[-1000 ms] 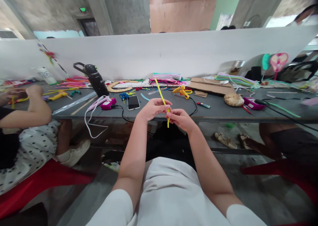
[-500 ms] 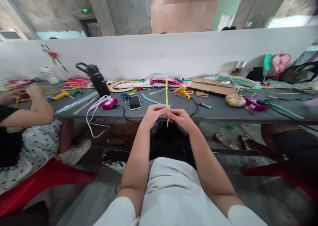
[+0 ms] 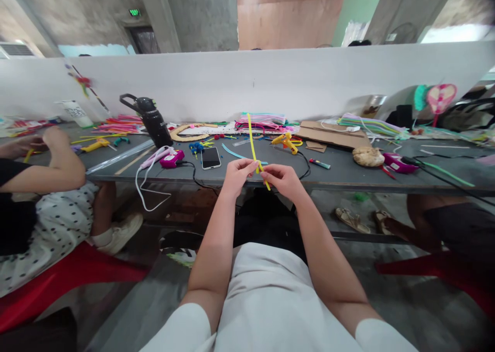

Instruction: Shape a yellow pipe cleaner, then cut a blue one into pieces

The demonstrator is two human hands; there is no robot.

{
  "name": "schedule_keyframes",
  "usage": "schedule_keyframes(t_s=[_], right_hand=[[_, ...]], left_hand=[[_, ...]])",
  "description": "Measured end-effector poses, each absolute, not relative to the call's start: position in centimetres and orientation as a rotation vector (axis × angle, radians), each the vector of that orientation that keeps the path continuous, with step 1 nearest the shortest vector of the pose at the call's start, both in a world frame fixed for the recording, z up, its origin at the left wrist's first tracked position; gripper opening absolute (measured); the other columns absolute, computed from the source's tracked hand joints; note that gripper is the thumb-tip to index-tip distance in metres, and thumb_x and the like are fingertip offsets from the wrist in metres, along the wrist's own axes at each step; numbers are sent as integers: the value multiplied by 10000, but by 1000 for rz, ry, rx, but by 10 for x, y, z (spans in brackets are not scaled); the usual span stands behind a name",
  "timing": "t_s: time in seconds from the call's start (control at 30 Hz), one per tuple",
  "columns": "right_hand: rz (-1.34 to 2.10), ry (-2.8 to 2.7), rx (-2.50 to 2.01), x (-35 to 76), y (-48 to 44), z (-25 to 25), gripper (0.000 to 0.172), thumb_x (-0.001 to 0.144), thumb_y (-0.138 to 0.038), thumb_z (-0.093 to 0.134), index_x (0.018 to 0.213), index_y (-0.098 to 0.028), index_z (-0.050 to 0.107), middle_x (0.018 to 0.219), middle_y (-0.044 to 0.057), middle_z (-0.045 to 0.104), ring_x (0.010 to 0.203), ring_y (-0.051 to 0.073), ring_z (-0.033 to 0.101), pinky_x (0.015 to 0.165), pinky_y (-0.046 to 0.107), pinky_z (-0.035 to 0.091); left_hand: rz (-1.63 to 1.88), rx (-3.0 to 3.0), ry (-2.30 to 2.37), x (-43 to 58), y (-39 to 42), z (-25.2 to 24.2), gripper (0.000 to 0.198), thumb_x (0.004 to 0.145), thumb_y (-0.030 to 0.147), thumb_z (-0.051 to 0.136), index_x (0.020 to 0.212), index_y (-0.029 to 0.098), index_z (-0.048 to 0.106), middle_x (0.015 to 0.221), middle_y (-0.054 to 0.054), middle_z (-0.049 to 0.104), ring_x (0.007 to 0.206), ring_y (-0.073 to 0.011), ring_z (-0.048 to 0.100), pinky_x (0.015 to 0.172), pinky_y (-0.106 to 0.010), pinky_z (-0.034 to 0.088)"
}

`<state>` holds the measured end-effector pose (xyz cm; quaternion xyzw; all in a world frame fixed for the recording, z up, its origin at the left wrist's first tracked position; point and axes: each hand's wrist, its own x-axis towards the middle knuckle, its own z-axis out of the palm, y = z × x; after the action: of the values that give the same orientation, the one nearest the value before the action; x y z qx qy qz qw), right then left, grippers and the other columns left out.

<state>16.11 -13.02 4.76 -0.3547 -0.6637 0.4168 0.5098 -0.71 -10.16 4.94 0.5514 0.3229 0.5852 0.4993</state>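
Observation:
A yellow pipe cleaner [image 3: 251, 138] is pinched between both hands, just above the table's front edge. Its long end points up and slightly left, and a short end sticks out below my fingers. My left hand [image 3: 238, 175] closes thumb and fingertips on it from the left. My right hand [image 3: 283, 179] pinches it from the other side, close to the left fingertips. Some yellow piece is bent or crossed where the fingers meet, but I cannot tell how. Beyond the hands lie a light blue pipe cleaner [image 3: 235, 154] and a yellow glue gun [image 3: 285, 143].
A phone [image 3: 211, 157], a black bottle [image 3: 152, 122] and a magenta box [image 3: 172, 158] stand left on the grey table [image 3: 181, 178]. Cardboard [image 3: 332, 134], a brown lump [image 3: 368, 156] and a glue tube [image 3: 319, 164] lie right. Another person's arm [image 3: 58, 171] works at far left.
The yellow pipe cleaner has tilted, its top leaning left and its lower end swinging right. Both hands keep their pinch in nearly the same place.

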Motion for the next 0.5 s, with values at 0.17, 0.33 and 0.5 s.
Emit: schedule_keyframes(t_s=[0.17,0.33,0.5], right_hand=[[872,-1640,-832,156,-130,46,553,816,-395,696,1312,-171,598,692,-8,632,605,136,547,583,265,451],[704,-1747,-898,157,-129,42,493,878,-384,605,1326,-179,633,707,0,614,625,142,510,594,269,435],[543,-1807,-939,156,-132,42,465,904,-350,557,1329,-180,638,700,-4,601,603,136,476,616,278,435]], left_hand=[[1453,1355,808,-4,-102,48,304,730,435,773,772,138,721,605,-3,606,537,-89,512,522,-219,406],[1423,1333,825,-3,-105,48,351,716,462,782,830,133,734,689,-20,665,566,-97,563,586,-236,480],[1445,1304,818,-2,-104,46,369,705,453,791,872,127,750,726,-33,699,605,-112,608,653,-264,532]])
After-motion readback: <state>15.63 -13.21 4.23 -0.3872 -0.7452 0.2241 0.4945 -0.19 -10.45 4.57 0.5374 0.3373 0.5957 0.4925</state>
